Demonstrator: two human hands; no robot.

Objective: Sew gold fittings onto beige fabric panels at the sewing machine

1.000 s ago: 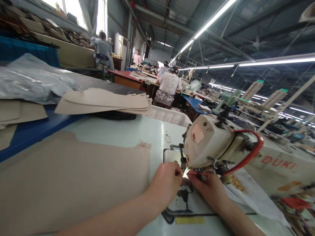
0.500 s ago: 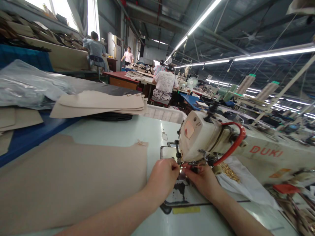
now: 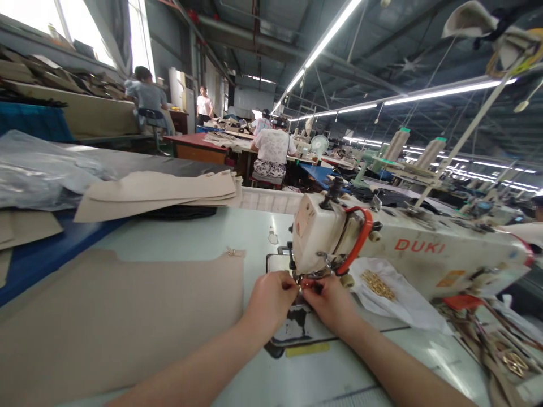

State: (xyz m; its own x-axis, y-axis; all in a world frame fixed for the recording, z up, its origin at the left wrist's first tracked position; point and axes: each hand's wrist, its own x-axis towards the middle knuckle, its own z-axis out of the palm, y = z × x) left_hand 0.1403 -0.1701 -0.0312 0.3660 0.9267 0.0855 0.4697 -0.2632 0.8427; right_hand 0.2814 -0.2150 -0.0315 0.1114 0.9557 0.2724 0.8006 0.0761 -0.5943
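A cream sewing machine marked DUKI stands on the pale table. Both my hands meet under its head, at the needle area. My left hand is closed in a pinch, fingertips touching those of my right hand, which is also pinched. What they hold is too small to make out. A large beige fabric piece lies flat to the left of my left arm, with a small metal clasp at its far corner.
A stack of beige cut pieces lies at the back left beside grey plastic sheeting. Gold metal parts sit on white cloth right of the machine head. Thread cones stand behind. Other workers sit farther back.
The view has swung so the machine and hands sit more to the left and lower. My two hands have drawn closer together under the machine head and stay pinched.
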